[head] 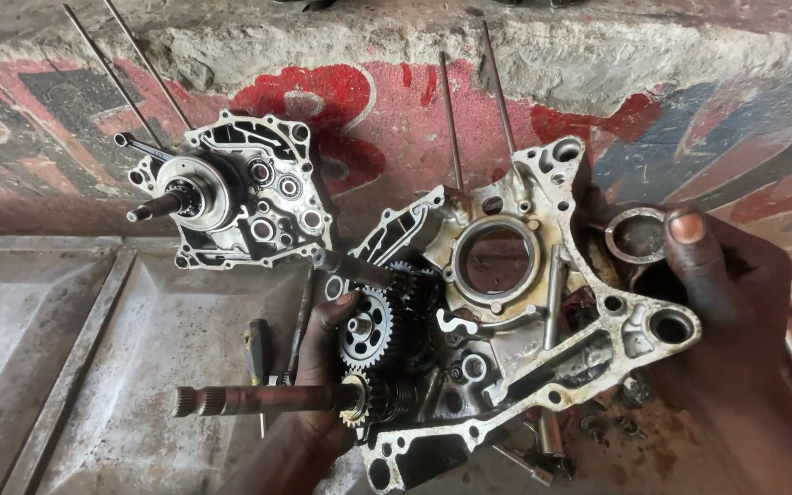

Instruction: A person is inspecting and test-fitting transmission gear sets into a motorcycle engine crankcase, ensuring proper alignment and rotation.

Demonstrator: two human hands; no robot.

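Head view shows the left hand [323, 367] nearest, curled around the gear cluster [378, 335] at the left edge of the case half [543, 302]. Its fingers are wrapped close on the gears, thumb tip against the large toothed wheel, while a long splined shaft [258, 400] sticks out leftward from the case half, just below that hand. The right hand [726, 302] clasps the right edge of the case half, thumb pressed by a round bore, fingers hidden behind the casting. To do this well, I judge the case half should stay steady in the right hand while the gears are kept square on their shafts, not cocked. Farther off, up and left of the case half, the second case half [231, 188] with its crank stub stands against the painted wall [396, 101], apart from both hands.
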